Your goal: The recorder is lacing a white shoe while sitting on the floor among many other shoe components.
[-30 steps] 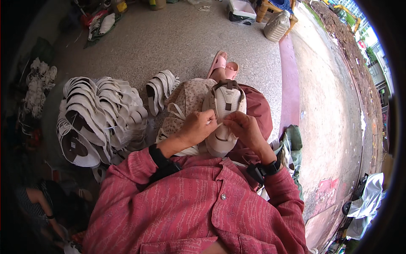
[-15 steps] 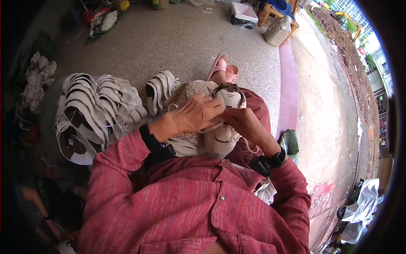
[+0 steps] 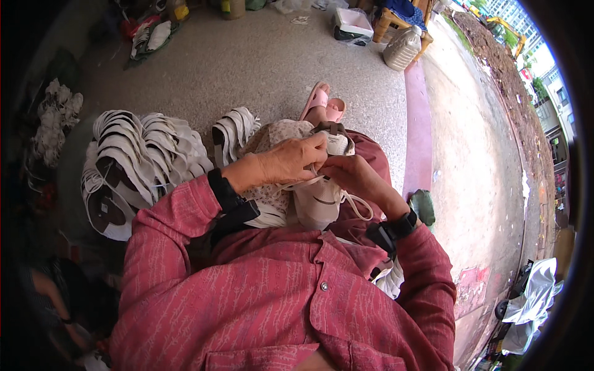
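Note:
A cream shoe upper (image 3: pixel 314 207) with a brown collar lies across my lap, toe toward me. My left hand (image 3: pixel 289 162) is closed over its lacing area, thumb and fingers pinched together at a cream shoelace. Right beside it, my right hand (image 3: pixel 354 175) is also pinched, its fingertips meeting at the same lacing. From there a loop of the shoelace (image 3: pixel 365 213) hangs over the right side of the upper. The exact grip of the fingertips is partly hidden by the hands. A floral cloth (image 3: pixel 263 137) covers part of my lap under the upper.
Stacked pale shoe uppers (image 3: pixel 120 139) stand to the left, with a smaller stack (image 3: pixel 235 128) nearer my knees. Pink sandals (image 3: pixel 317 98) are on my feet. Farther off are a white tub (image 3: pixel 354 21) and a plastic jug (image 3: pixel 403 48). Another person's arm (image 3: pixel 55 297) shows at lower left.
The lace loop right of the upper hangs wider and fuller. My left fingers have shifted and closed up beside the right fingertips, and the upper has tilted slightly.

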